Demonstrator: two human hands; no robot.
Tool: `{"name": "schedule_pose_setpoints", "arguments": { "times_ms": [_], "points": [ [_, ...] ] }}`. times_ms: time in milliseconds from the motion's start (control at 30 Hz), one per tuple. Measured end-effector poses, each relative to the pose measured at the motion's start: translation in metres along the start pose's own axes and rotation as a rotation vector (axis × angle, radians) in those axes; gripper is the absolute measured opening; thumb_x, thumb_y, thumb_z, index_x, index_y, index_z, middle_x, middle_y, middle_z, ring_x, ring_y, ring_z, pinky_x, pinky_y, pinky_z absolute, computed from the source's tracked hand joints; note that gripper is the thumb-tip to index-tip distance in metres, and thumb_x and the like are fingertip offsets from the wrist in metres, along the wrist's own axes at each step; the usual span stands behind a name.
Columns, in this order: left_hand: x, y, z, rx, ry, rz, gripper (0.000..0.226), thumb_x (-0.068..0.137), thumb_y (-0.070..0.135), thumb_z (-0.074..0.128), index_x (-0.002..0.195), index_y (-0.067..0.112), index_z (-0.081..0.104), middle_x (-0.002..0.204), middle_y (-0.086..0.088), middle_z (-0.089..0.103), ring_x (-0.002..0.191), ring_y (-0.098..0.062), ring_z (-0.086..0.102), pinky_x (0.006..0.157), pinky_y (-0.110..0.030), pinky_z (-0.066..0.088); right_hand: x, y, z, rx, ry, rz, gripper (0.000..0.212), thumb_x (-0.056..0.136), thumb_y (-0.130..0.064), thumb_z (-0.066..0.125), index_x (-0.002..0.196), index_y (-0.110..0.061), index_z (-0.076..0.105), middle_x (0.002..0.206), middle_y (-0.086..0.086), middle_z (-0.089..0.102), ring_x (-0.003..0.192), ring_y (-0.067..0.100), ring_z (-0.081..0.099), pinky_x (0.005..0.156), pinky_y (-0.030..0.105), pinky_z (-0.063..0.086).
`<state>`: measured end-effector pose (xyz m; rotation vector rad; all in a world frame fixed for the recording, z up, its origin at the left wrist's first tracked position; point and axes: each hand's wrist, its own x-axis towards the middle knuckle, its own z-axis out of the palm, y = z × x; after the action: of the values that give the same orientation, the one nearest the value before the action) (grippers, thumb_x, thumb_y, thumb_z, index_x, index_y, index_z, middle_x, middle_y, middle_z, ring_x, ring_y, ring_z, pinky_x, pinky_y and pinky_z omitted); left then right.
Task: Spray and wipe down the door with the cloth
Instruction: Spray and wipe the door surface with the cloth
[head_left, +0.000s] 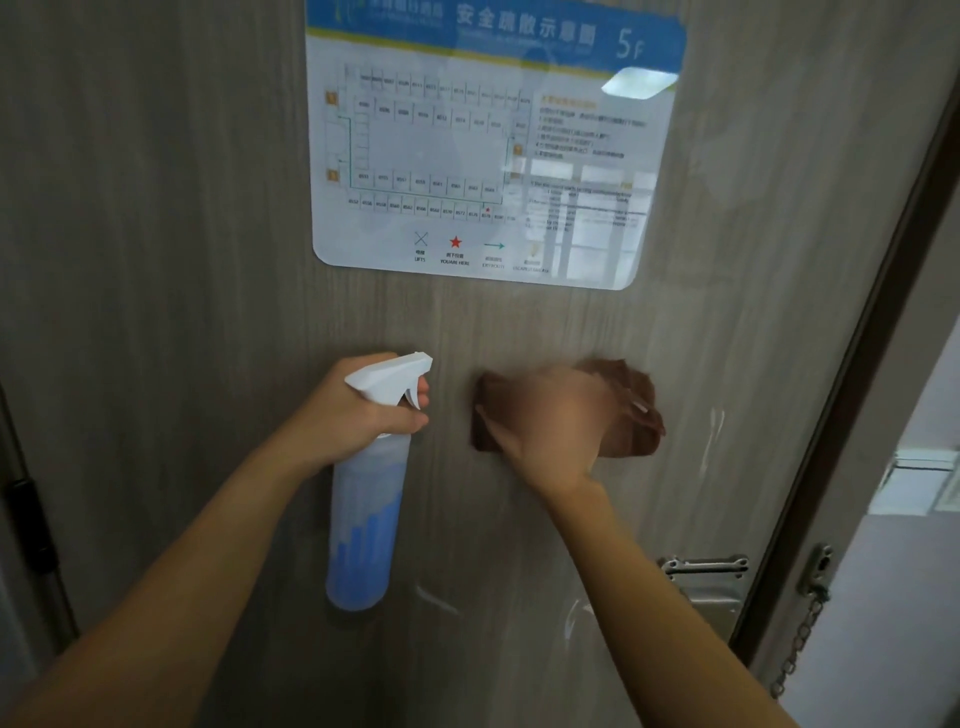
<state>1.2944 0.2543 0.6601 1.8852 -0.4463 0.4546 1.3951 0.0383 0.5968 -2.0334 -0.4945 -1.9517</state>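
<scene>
A grey wood-grain door (156, 234) fills the view. My left hand (363, 410) grips the neck of a spray bottle (363, 530) with a white trigger head and blue liquid, held upright close to the door, nozzle pointing right. My right hand (550, 421), blurred by motion, presses a brown cloth (636, 410) flat against the door just right of the bottle. Wet streaks (714, 431) show on the door to the right of the cloth and lower down.
A glossy evacuation plan sign (493, 145) is stuck on the door above my hands. A metal latch plate (706, 577) sits at the lower right. The dark door frame (883, 338) with a security chain (800, 639) runs along the right; a dark hinge (28, 525) is at the left.
</scene>
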Motion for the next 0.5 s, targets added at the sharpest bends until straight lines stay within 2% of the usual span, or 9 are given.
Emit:
{"name": "schedule_pose_setpoints", "arguments": {
  "times_ms": [100, 267, 300, 367, 433, 500],
  "points": [
    [0.005, 0.004, 0.001, -0.003, 0.012, 0.002, 0.023, 0.062, 0.008, 0.077, 0.081, 0.003, 0.066, 0.081, 0.001, 0.068, 0.08, -0.015, 0.064, 0.079, -0.037, 0.052, 0.033, 0.005, -0.002, -0.016, 0.008, 0.065, 0.054, 0.078, -0.066, 0.059, 0.088, -0.013, 0.062, 0.094, 0.012, 0.058, 0.093, 0.03, 0.043, 0.078, 0.042, 0.032],
    [0.009, 0.01, 0.005, -0.016, 0.012, -0.007, 0.029, 0.062, 0.009, 0.076, 0.087, -0.002, 0.066, 0.087, -0.009, 0.069, 0.084, -0.025, 0.068, 0.081, -0.039, 0.053, 0.083, 0.009, -0.002, -0.028, 0.058, 0.214, 0.059, 0.078, -0.068, 0.059, 0.086, -0.01, 0.061, 0.093, 0.013, 0.057, 0.093, 0.029, 0.041, 0.085, 0.043, 0.03],
    [0.01, 0.011, 0.006, -0.021, 0.014, -0.007, 0.029, 0.062, 0.008, 0.076, 0.088, -0.002, 0.066, 0.088, -0.011, 0.069, 0.085, -0.027, 0.068, 0.081, -0.038, 0.054, 0.084, 0.009, -0.002, -0.023, 0.063, 0.215, 0.058, 0.079, -0.068, 0.059, 0.087, -0.01, 0.061, 0.093, 0.013, 0.058, 0.094, 0.029, 0.042, 0.086, 0.044, 0.031],
    [0.012, 0.012, 0.009, -0.025, 0.017, 0.0, 0.03, 0.063, 0.008, 0.076, 0.088, -0.004, 0.065, 0.088, -0.013, 0.068, 0.082, -0.022, 0.067, 0.077, -0.031, 0.053, 0.075, 0.01, -0.002, -0.013, 0.059, 0.193, 0.058, 0.079, -0.067, 0.059, 0.089, -0.01, 0.063, 0.094, 0.013, 0.058, 0.094, 0.03, 0.042, 0.087, 0.045, 0.032],
    [0.012, 0.013, 0.012, -0.02, 0.019, 0.004, 0.028, 0.063, 0.007, 0.076, 0.086, -0.003, 0.065, 0.086, -0.011, 0.068, 0.08, -0.016, 0.066, 0.073, -0.025, 0.052, 0.058, 0.011, -0.002, -0.009, 0.049, 0.14, 0.057, 0.079, -0.066, 0.06, 0.09, -0.01, 0.063, 0.095, 0.013, 0.058, 0.095, 0.031, 0.043, 0.088, 0.046, 0.033],
    [0.012, 0.013, 0.014, -0.02, 0.02, -0.007, 0.026, 0.062, 0.007, 0.076, 0.084, -0.002, 0.065, 0.085, -0.007, 0.068, 0.081, -0.019, 0.066, 0.073, -0.025, 0.052, 0.034, 0.012, -0.002, 0.006, 0.036, 0.074, 0.054, 0.079, -0.064, 0.06, 0.093, -0.012, 0.059, 0.098, 0.012, 0.056, 0.096, 0.031, 0.043, 0.088, 0.047, 0.035]
  ]
}}
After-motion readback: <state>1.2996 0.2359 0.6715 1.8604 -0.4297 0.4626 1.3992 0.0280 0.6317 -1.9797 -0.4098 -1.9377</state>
